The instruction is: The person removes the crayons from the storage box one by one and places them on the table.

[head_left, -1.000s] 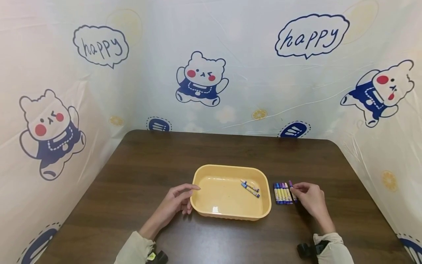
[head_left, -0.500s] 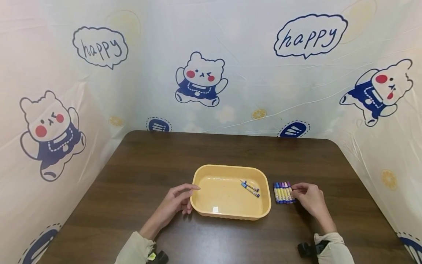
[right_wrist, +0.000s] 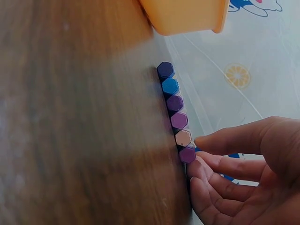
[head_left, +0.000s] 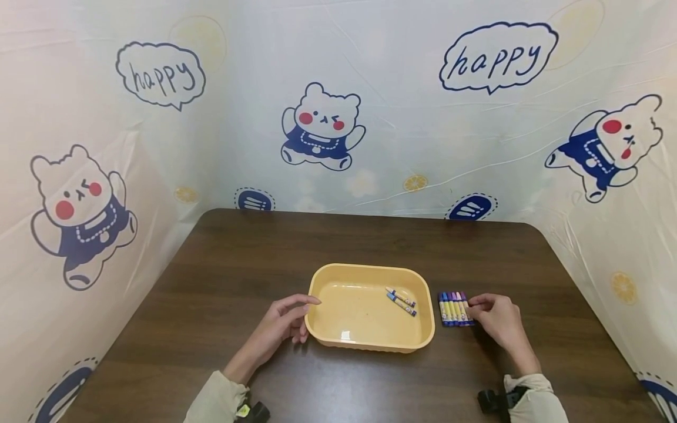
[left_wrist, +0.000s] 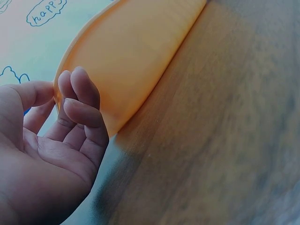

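My left hand (head_left: 282,320) grips the left rim of a yellow plastic basin (head_left: 344,341), index finger over the edge; the left wrist view shows thumb and finger at the rim (left_wrist: 70,47). Inside the basin, toward its right, lie two crayons (head_left: 402,304), one blue and one pale. To the right of the basin, several crayons (head_left: 452,310) with yellow wrappers lie side by side in a row. My right hand (head_left: 497,317) pinches the purple crayon (right_wrist: 187,155) at the row's right end, flush against its peach neighbour (right_wrist: 183,138). Its far part is hidden by the fingers.
Everything stands on a dark brown wooden table (head_left: 370,241). A pale curtain (head_left: 402,117) printed with bears and "happy" bubbles surrounds the table's back and sides. Black cameras (head_left: 492,401) are strapped at both wrists.
The purple crayon in my right hand has moved slightly left and now lies level in line with the row, closing a small gap. My left hand and the basin have stayed put.
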{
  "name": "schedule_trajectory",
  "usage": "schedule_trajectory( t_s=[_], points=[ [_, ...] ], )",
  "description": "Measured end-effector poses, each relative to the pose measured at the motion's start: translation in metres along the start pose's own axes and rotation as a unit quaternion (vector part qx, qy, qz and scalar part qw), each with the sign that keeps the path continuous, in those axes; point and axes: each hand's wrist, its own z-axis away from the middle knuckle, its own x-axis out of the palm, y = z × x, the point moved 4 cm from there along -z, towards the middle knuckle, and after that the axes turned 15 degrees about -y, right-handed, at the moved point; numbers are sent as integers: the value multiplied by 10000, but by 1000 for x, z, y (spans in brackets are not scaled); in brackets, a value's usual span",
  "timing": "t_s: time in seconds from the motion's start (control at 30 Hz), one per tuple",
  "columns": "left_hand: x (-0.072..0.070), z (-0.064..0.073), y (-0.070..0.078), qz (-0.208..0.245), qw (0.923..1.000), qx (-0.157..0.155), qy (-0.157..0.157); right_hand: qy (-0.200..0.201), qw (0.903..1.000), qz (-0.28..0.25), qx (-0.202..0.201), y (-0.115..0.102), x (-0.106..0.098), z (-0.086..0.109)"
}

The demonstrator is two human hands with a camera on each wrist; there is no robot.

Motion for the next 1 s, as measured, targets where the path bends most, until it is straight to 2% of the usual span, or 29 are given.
schedule_trajectory(
  t_s=[0.27,0.5,0.73,1.0],
  points=[
    [-1,1,0,-36,10000,-18,-5,5,10000,-45,21,0,0,0],
    [-2,2,0,-26,10000,-14,1,533,9980,141,-308,-11,-7,4],
    [-2,1,-3,14,10000,-43,-1,961,9926,272,-695,-38,-15,10],
    [-1,0,-2,-12,10000,-2,-35,819,9900,270,-1114,-79,-17,17]
  ],
)
